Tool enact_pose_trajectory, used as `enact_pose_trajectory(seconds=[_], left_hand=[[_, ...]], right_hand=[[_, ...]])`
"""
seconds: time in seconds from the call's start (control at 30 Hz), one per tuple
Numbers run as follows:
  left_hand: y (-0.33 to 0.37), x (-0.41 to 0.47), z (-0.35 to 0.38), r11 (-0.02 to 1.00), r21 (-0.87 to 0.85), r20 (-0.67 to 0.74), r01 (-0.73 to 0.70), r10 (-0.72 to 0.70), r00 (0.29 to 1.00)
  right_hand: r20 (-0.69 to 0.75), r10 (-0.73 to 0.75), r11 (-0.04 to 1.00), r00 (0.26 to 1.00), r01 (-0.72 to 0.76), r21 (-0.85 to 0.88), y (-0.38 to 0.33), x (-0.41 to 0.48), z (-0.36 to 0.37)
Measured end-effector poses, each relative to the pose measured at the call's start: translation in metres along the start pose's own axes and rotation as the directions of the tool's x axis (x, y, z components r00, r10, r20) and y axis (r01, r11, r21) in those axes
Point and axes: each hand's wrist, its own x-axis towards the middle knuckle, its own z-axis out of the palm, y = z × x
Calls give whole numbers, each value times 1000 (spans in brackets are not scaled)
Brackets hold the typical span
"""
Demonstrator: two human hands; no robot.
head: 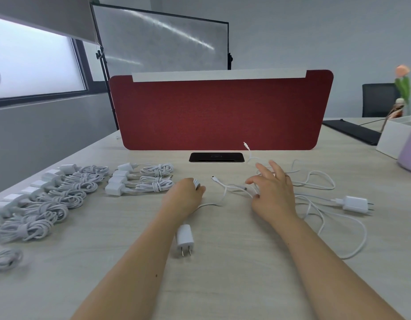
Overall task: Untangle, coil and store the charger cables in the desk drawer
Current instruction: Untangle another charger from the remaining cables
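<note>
1. Where the desk (223,273) meets its left edge, a long row of coiled chargers (50,199) lies neat and tidy. A small group of coiled chargers (142,179) sits just beside it, nearer the middle.
2. Next comes the left hand (184,195). Its fingers are curled tight round a little coil (197,182) of white cable. That cable's white plug (184,237) lies on the desk nearer the front edge, prongs pointing at the person.
3. The rest of that cable runs right, and its small tip (214,178) lies between the two hands.
4. The right hand (272,192) has its fingers spread wide over the loose cable (315,181) and touches it. I cannot tell if the thumb pinches a strand.
5. Toward the right edge, the loose cable loops over itself many times and ends at a second plug (353,204).
6. What could go wrong, I think:
   - The two cables cross under the right hand. A hard pull could make a knot tighter.
   - If the left hand lets go, the little coil could spring open.
   - A tug could drag the second plug along and snag more loops.
7. No drawer shows in this view, so nothing can be put away yet.
</note>
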Motion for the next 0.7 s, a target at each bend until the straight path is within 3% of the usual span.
enact_pose_trajectory(seconds=[0.1, 0.2, 0.23, 0.3, 0.33, 0.4, 0.6, 0.7], left_hand=[[-2, 3, 1, 998, -64, -12, 10, -11, 1000], [1, 2, 2, 991, -131, -28, 13, -16, 999], [2, 2, 2, 987, -158, -30, 11, -16, 999], [4, 3, 3, 976, -217, -26, 7, -13, 1000], [4, 3, 3, 969, -247, -20, 6, -11, 1000], [5, 3, 2, 945, -326, 0, 15, -16, 1000], [12, -6, -3, 804, -585, 105, 103, -51, 993], [17, -10, -2, 678, -720, 191, 151, -15, 981]], right_hand=[[-132, -39, 999, 991, 38, -6, -13, -2, -2], [-439, -199, 975, 876, 221, 0, -24, -1, -5], [-465, -238, 961, 853, 277, 16, -29, -3, -6], [-309, -198, 950, 930, 260, 174, -36, -7, -3], [-138, -115, 951, 984, 149, 271, -38, -9, -1], [106, 34, 944, 994, -66, 324, -32, -9, 5], [149, 222, 932, 964, -255, 256, 2, -2, 7], [4, 214, 876, 977, -194, 441, -4, -5, 3]])
